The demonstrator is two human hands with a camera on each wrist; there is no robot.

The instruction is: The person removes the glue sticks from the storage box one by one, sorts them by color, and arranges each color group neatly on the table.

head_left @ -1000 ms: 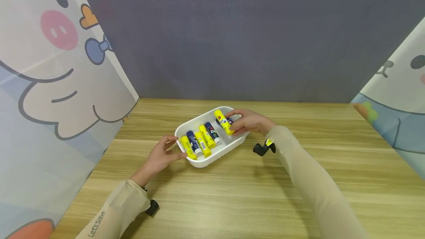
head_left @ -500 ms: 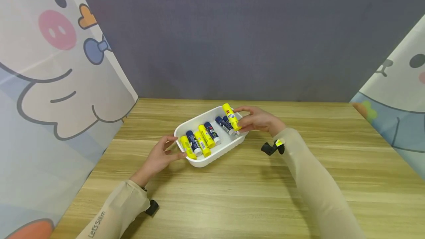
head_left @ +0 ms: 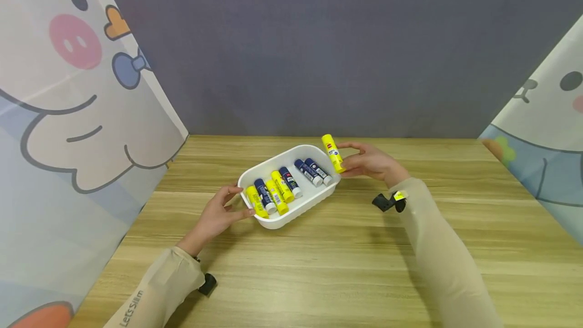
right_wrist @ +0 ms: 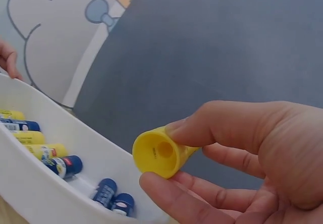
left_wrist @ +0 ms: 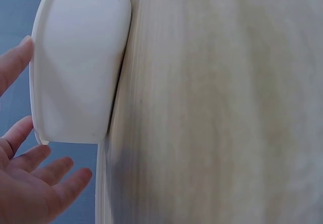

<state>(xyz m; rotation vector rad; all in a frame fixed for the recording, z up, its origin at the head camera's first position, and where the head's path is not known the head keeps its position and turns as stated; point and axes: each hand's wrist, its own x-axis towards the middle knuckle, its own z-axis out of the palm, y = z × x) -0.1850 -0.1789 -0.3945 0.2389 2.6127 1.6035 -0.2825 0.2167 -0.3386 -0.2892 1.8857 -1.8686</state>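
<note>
In the head view my right hand (head_left: 371, 163) pinches a yellow glue stick (head_left: 333, 154) between thumb and fingers, just past the right end of a white plastic basket (head_left: 314, 202). Up close in the right wrist view, one end of this glue stick (right_wrist: 154, 153) shows a round hollow. My left hand (head_left: 220, 215) touches the rim at the basket's left end with thumb and index fingertips; its other fingers are spread and relaxed in the left wrist view. Inside lie yellow glue sticks (head_left: 277, 197) and dark blue ones with white ends (head_left: 290, 182), two blue ones (head_left: 308, 172) apart at the right.
The basket stands on a wood-grain table (head_left: 291, 272). A grey panel (head_left: 319, 54) rises at the table's back edge. Cartoon-printed sheets, one at the left (head_left: 91, 95) and one at the right (head_left: 557, 130), flank the table.
My right hand has lifted the yellow glue stick up and carried it right, from over the basket to beyond its right end. The two blue glue sticks beneath are uncovered. My left hand stays at the rim.
</note>
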